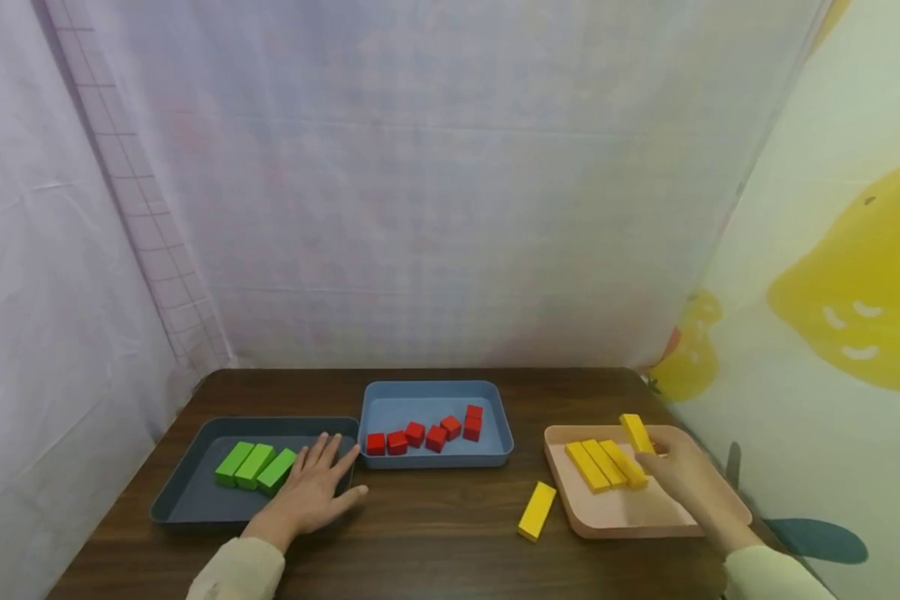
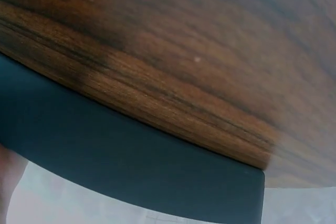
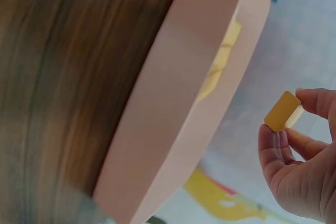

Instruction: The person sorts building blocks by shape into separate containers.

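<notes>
My right hand [image 1: 678,467] pinches a yellow block [image 1: 636,433] between thumb and fingers above the pink tray [image 1: 592,527]. In the right wrist view the held block [image 3: 283,111] shows its end face, raised over the tray's rim. Several yellow blocks [image 1: 598,465] lie side by side in that tray, left of the hand. Another yellow block [image 1: 537,511] lies on the table just outside it. With fingers spread, my left hand [image 1: 311,492] is over the right part of the dark tray [image 1: 187,510], beside several green blocks [image 1: 253,465], partly covering the rightmost one.
A blue tray [image 1: 435,393] with several red cubes [image 1: 436,438] stands between the other two, at the back middle of the wooden table [image 1: 435,533]. Curtains [image 1: 450,208] hang close behind and on both sides.
</notes>
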`<action>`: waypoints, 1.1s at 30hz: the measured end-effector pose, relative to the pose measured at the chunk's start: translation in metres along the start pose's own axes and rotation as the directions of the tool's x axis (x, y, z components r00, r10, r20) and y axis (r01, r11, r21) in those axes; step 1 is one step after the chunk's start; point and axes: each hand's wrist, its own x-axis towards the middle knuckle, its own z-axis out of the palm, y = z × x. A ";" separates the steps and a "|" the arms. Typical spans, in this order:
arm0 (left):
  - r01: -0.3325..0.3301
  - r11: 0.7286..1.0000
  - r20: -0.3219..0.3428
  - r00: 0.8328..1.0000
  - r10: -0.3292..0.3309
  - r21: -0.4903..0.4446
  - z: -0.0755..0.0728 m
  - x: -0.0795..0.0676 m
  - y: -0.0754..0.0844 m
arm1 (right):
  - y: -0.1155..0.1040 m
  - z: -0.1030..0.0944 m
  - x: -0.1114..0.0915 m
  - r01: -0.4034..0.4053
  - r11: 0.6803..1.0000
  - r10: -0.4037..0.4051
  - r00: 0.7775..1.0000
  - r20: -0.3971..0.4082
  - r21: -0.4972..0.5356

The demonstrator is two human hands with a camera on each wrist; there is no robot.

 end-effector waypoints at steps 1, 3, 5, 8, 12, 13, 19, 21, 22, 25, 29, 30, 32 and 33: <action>0.002 1.000 0.001 1.000 -0.002 0.000 0.000 0.000 0.000 | 0.004 -0.001 0.000 -0.034 0.999 0.033 0.999 0.014 0.005; 0.006 1.000 0.005 1.000 -0.006 0.000 0.000 0.000 -0.001 | 0.012 -0.002 0.001 -0.083 0.997 0.083 0.996 0.031 -0.009; 0.009 1.000 0.009 1.000 -0.009 -0.001 0.000 -0.001 -0.001 | 0.018 -0.002 0.002 -0.095 0.995 0.096 0.995 0.031 -0.039; 0.016 1.000 0.014 1.000 -0.016 -0.002 0.000 -0.002 -0.002 | 0.028 -0.002 0.004 -0.094 0.991 0.096 0.995 0.027 -0.090; 0.028 1.000 0.018 0.999 -0.028 0.001 0.000 -0.003 -0.003 | 0.042 0.000 0.010 -0.091 0.983 0.096 0.995 0.024 -0.157; 0.031 1.000 0.019 0.999 -0.031 0.004 0.000 -0.003 -0.003 | 0.045 0.001 0.012 -0.094 0.981 0.100 0.995 0.028 -0.167; 0.038 0.999 0.027 0.999 -0.038 -0.004 0.001 -0.001 -0.003 | 0.059 0.011 0.022 -0.166 0.974 0.181 0.979 0.089 -0.154; 0.041 0.999 0.030 0.999 -0.041 -0.005 0.001 -0.001 -0.003 | 0.062 0.015 0.027 -0.199 0.971 0.214 0.970 0.112 -0.130; 0.042 0.999 0.033 0.999 -0.042 -0.004 0.001 -0.001 -0.003 | 0.064 0.017 0.029 -0.221 0.968 0.235 0.965 0.121 -0.115; 0.045 0.999 0.035 0.998 -0.045 0.000 0.002 -0.001 -0.002 | 0.067 0.023 0.033 -0.238 0.965 0.252 0.959 0.127 -0.112; 0.050 0.999 0.036 0.998 -0.050 0.001 0.001 0.000 0.000 | 0.071 0.027 0.034 -0.218 0.965 0.235 0.965 0.115 -0.144; 0.049 0.999 0.036 0.998 -0.049 0.001 0.001 0.001 0.000 | 0.072 0.028 0.034 -0.206 0.967 0.225 0.968 0.116 -0.152; 0.047 0.999 0.037 0.998 -0.047 0.001 0.001 0.002 0.000 | 0.071 0.029 0.033 -0.176 0.969 0.198 0.973 0.116 -0.174; 0.046 0.999 0.037 0.998 -0.046 0.004 0.001 0.002 0.000 | 0.070 0.030 0.032 -0.166 0.969 0.189 0.975 0.120 -0.185</action>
